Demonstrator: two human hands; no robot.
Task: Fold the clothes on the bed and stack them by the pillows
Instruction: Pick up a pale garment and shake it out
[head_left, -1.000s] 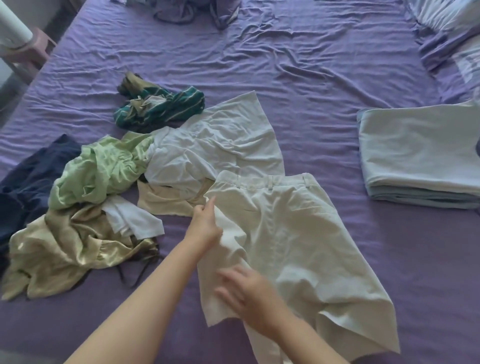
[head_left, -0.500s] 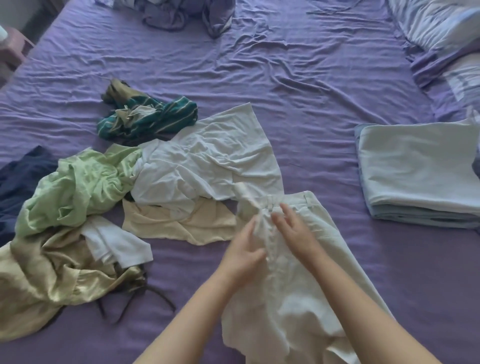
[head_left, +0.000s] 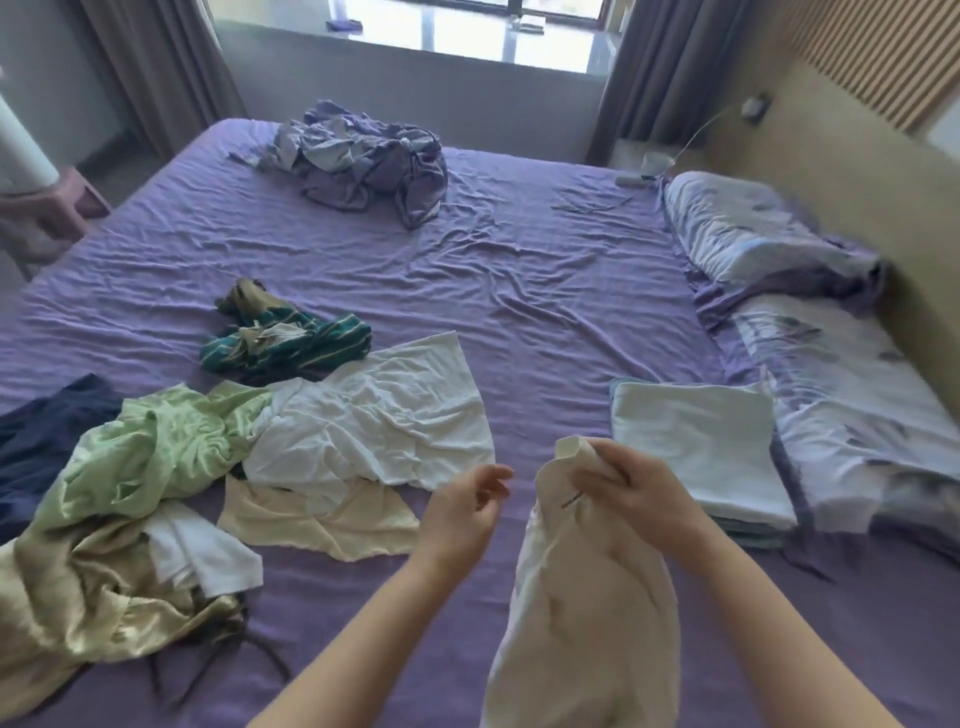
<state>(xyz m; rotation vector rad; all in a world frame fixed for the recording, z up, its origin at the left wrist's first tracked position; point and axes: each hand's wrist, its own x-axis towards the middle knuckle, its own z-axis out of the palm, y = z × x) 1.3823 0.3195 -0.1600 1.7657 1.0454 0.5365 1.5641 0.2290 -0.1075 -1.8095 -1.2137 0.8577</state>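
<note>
Head view: right hand (head_left: 631, 486) grips the cream cotton shorts (head_left: 587, 597) by the waistband above the purple-sheeted bed (head_left: 519, 270); left hand (head_left: 462, 506) hovers loosely curled, holding nothing.

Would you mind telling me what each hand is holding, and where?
The right hand grips the cream shorts near their top edge; the left hand holds nothing.

A single head-worn wide-angle view looks forward and down across the purple bed (head_left: 519, 270) toward the window (head_left: 467, 21), hands close below, its edges apparently blurred.
</note>
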